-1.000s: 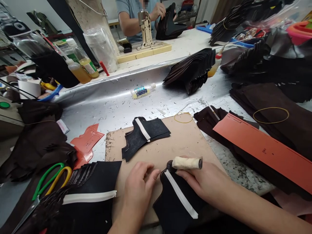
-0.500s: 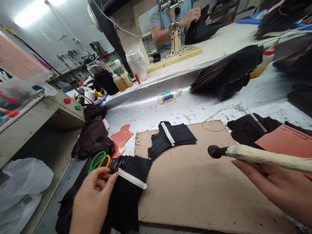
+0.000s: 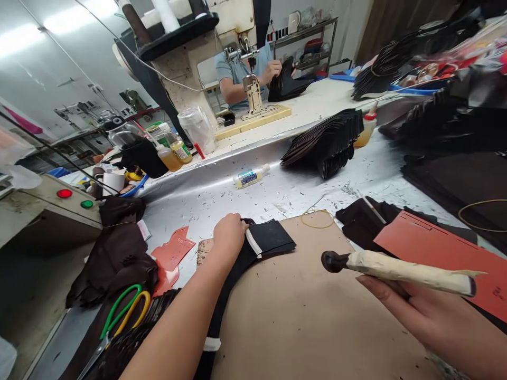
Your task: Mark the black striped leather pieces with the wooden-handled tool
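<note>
Left hand (image 3: 229,235): reached forward, its fingers curled down at the near-left end of the black pieces (image 3: 277,237); my own knuckles hide the tips, so I cannot tell whether they pinch or only touch.
Right hand (image 3: 423,316): closed round the pale wrapped handle of the hammer (image 3: 396,269), thumb underneath, the dark head pointing left above the board (image 3: 301,316).
Black pieces: a small layered stack just right of my left fingers, on the far part of the board, edges slightly out of line, a white strip (image 3: 253,244) across the top.
Lower strip (image 3: 213,344): on the black material (image 3: 222,311) beside my left forearm, which covers much of that material.
Scissors (image 3: 105,342): left of my left forearm, lying against dark layered pieces.
Orange sheet (image 3: 447,250): just beyond my right hand, on dark material.
Slipping layers: if I take only the upper edge, the loose layers could slide apart and come up unevenly, or two could lift as one.
Forearm drag: drawing my left arm back low could catch the lower strip or skew the material under it.
Hammer head: my right hand holds it over the board, so a slack grip could let it drop and mark whatever lies beneath.
</note>
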Available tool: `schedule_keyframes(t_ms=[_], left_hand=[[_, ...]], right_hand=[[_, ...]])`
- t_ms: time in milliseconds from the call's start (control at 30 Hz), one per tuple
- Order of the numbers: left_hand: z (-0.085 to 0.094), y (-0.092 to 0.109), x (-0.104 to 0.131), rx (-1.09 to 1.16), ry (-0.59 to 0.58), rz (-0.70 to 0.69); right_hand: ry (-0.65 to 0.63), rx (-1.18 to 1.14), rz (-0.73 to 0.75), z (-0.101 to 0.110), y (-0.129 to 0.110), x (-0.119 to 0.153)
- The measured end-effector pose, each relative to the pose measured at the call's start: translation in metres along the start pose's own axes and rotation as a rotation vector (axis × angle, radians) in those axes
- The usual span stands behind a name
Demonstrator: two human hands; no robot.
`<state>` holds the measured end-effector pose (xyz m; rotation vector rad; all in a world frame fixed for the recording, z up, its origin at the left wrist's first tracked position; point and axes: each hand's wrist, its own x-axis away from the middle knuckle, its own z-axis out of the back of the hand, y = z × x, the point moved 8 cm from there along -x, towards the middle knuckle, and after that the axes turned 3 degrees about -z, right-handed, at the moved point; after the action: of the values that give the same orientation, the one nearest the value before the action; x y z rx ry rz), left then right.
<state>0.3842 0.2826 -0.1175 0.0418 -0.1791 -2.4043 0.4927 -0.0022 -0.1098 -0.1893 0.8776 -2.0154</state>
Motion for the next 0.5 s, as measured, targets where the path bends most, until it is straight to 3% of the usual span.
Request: schedule_keyframes(t_ms=[133, 300, 400, 500], left_hand=[[0.009, 0.014, 0.014, -0.013, 0.014, -0.038], [0.032, 0.027, 0.036, 0.135, -0.067, -0.149], [0.029, 0.039, 0.059, 0.254, -0.118, -0.281], [0.022, 0.053, 0.080, 0.335, -0.050, -0.435]], right_hand=[[-0.011, -0.027, -0.031, -0.003, 0.011, 0.001], [0.028, -0.044, 0.044, 0.004, -0.007, -0.007], [0.040, -0.071, 0.066, 0.005, -0.014, -0.019], [-0.089, -0.020, 0.037, -0.018, -0.016, -0.038]])
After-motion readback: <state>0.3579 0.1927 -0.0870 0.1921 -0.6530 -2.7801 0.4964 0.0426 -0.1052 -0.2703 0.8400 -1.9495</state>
